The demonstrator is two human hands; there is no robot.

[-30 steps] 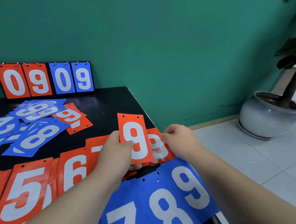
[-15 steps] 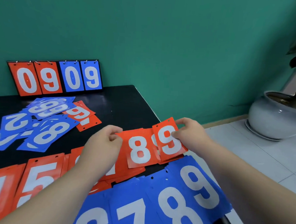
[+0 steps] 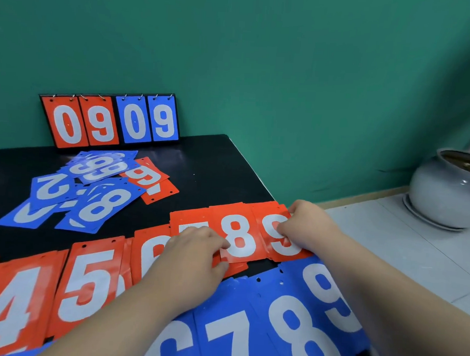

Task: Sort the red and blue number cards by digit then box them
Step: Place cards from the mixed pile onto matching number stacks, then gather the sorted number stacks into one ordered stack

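Note:
A row of red number cards lies on the black table [image 3: 207,171]: 4 [image 3: 12,310], 5 [image 3: 86,284], 6 [image 3: 148,252], 7 [image 3: 191,219], 8 [image 3: 242,232] and 9 [image 3: 269,226]. In front of it runs a blue row: 6 [image 3: 170,346], 7 [image 3: 228,338], 8 [image 3: 302,331], 9 [image 3: 328,291]. My left hand [image 3: 194,252] covers part of the red 6 and 7 and pinches the left edge of the red 8 card. My right hand [image 3: 310,230] curls over the right side of the red 9 card, which lies flat at the row's right end.
A loose heap of blue cards [image 3: 91,197] and a few red ones [image 3: 149,176] lies at the back left. A flip scoreboard [image 3: 109,119] reading 0909 leans on the green wall. The table's right edge is by my right hand; a grey plant pot [image 3: 445,189] stands on the floor.
The red 9 card held up by my left hand passed to my right hand and now lies flat at the row's right end. My left hand moved onto the red 8.

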